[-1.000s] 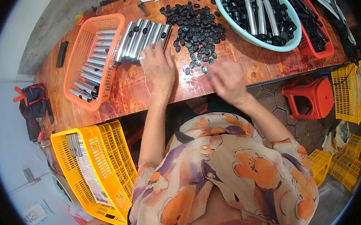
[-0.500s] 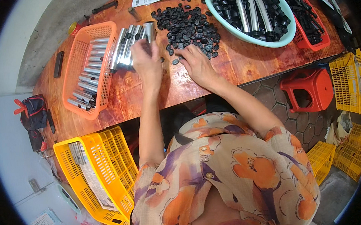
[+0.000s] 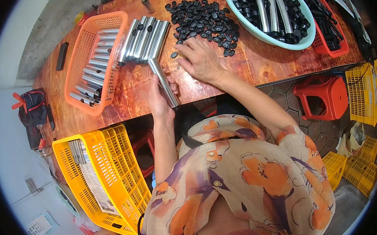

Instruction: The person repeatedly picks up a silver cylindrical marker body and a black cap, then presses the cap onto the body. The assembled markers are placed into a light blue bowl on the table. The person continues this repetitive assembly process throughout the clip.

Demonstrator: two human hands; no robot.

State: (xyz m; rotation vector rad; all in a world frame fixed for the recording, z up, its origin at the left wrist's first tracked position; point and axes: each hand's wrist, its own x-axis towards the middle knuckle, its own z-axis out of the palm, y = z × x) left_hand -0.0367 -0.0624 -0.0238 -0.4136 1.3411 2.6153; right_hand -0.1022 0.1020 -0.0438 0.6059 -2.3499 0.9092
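Note:
My left hand (image 3: 157, 100) is closed around a shiny metal tube (image 3: 164, 83), which tilts over the table's near edge with a dark end toward my body. Its far end reaches close to a row of similar silver tubes (image 3: 143, 40), some with black caps on their sides. My right hand (image 3: 204, 60) rests low over the table, its fingers apart and nothing visible in them. Just off its fingertips lies a single small black oval cap (image 3: 174, 55). Beyond that hand spreads a loose pile of black oval caps (image 3: 199, 20).
An orange basket (image 3: 116, 66) of metal tubes stands left on the wooden table (image 3: 259, 69). At right are a pale green basin (image 3: 307, 35) with black parts and several tubes, and a red basket (image 3: 344, 50) of black parts. A yellow crate (image 3: 109, 166) stands below left, a red stool (image 3: 326, 91) at right.
My left hand has come from the tube row toward me and now holds a tube. My right hand's fingers have spread slightly. The whole view has shifted a little.

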